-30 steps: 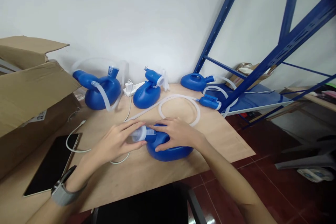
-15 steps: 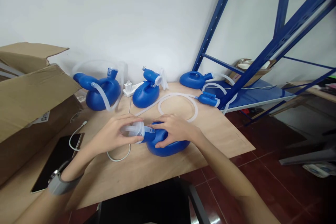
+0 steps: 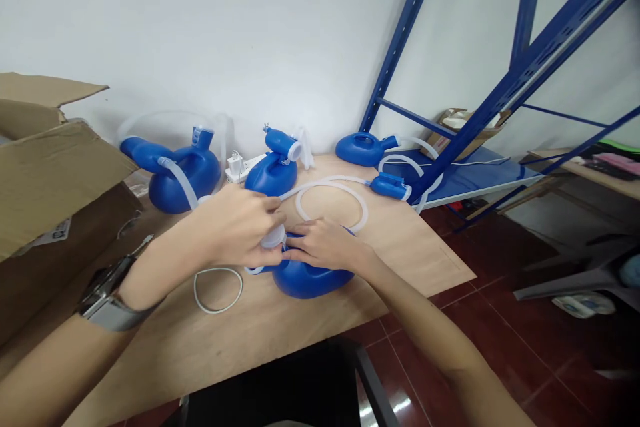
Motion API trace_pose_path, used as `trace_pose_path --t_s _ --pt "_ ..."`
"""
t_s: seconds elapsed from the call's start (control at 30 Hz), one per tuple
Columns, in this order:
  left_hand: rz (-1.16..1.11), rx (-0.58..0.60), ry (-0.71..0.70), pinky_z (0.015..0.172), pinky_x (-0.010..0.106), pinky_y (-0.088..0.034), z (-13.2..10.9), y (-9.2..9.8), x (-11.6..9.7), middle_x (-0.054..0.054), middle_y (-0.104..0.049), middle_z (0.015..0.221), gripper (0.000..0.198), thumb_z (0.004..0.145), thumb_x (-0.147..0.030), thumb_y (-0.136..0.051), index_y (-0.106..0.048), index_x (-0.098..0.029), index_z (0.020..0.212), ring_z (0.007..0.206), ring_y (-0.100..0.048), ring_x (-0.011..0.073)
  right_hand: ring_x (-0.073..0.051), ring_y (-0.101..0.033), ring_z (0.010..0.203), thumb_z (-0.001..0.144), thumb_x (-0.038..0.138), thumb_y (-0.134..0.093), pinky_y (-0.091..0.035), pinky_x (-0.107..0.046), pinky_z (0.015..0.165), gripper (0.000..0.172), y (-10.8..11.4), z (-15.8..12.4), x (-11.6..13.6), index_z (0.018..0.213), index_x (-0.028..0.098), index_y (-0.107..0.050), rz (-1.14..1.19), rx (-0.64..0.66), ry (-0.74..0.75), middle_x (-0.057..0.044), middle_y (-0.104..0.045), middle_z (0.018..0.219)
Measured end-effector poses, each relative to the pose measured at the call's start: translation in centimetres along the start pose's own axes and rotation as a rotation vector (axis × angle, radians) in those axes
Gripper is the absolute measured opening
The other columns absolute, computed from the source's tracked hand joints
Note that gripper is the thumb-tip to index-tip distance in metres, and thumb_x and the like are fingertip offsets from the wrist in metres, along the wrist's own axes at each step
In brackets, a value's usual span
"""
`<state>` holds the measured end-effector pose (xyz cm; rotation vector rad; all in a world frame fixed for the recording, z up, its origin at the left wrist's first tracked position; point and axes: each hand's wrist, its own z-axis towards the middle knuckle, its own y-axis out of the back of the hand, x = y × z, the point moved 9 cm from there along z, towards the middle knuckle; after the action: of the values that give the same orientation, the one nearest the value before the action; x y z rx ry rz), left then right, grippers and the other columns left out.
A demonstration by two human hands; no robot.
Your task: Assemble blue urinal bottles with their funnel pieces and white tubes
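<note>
A blue plastic urinal bottle point(image 3: 313, 283) lies on the wooden table in front of me, its neck pointing left. My right hand point(image 3: 327, 244) rests over its top with the fingertips at the base of the neck, holding it. My left hand point(image 3: 240, 227), bent over the neck, pinches a translucent plastic cap point(image 3: 273, 237) above the bottle. That hand covers part of the cap and of the neck, and the bottle's mouth rim shows just below it. The fingertips of both hands nearly meet.
More blue bottles point(image 3: 187, 177) with clear tubes stand along the wall. A coiled tube point(image 3: 363, 213) runs to a blue head piece point(image 3: 389, 186). An open cardboard box point(image 3: 45, 167) is at left, a white cable point(image 3: 220, 310) near it. A blue metal rack point(image 3: 400, 40) rises at right.
My left hand has lifted the translucent cap off the front of the bottle's mouth and turned over, moving it right and above the neck. My right hand's fingers have drawn closer together.
</note>
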<state>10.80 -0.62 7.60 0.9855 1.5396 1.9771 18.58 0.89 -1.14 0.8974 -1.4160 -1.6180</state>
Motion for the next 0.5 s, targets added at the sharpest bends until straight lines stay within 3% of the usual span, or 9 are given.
trace_pose_path --t_s 0.2,0.3,0.4,0.5 --pt "0.033 0.125 0.057 0.057 0.036 -0.038 2.6 -0.4 1.7 0.006 -0.066 0.068 0.037 0.08 -0.057 -0.064 -0.068 -0.022 0.068 0.058 -0.058 0.0216 -0.025 -0.076 0.093 0.115 0.039 -0.032 -0.047 -0.034 0.067 0.052 -0.3 -0.1 0.2 0.116 0.015 -0.078 -0.01 0.035 -0.023 -0.014 -0.08 0.113" --pt "0.017 0.054 0.139 0.061 0.035 -0.039 3.4 0.6 3.5 0.006 -0.067 0.069 0.038 0.085 -0.057 -0.061 -0.073 -0.021 0.08 0.064 -0.061 0.0234 -0.024 -0.076 0.103 0.115 0.035 -0.033 -0.051 -0.033 0.074 0.047 -0.1 -0.4 0.0 0.128 0.017 -0.074 0.082 0.003 -0.049 -0.012 -0.079 0.125" --pt "-0.042 -0.08 0.232 0.066 0.033 -0.04 3.7 1.3 5.7 0.007 -0.075 0.086 0.04 0.095 -0.05 -0.051 -0.077 -0.02 0.099 0.078 -0.067 0.0238 -0.025 -0.076 0.109 0.112 0.037 -0.041 -0.053 -0.034 0.078 0.042 0.2 -0.6 -0.5 0.14 0.021 -0.069 0.151 -0.036 -0.123 -0.008 -0.078 0.131" --pt "-0.119 -0.018 0.309 0.069 0.032 -0.043 3.2 -1.7 7.5 0.009 -0.079 0.099 0.045 0.099 -0.051 -0.047 -0.077 -0.02 0.109 0.087 -0.071 0.0262 -0.027 -0.077 0.107 0.109 0.04 -0.049 -0.054 -0.034 0.079 0.042 0.1 -0.7 -1.0 0.143 0.023 -0.067 0.169 -0.057 -0.222 -0.008 -0.08 0.126"
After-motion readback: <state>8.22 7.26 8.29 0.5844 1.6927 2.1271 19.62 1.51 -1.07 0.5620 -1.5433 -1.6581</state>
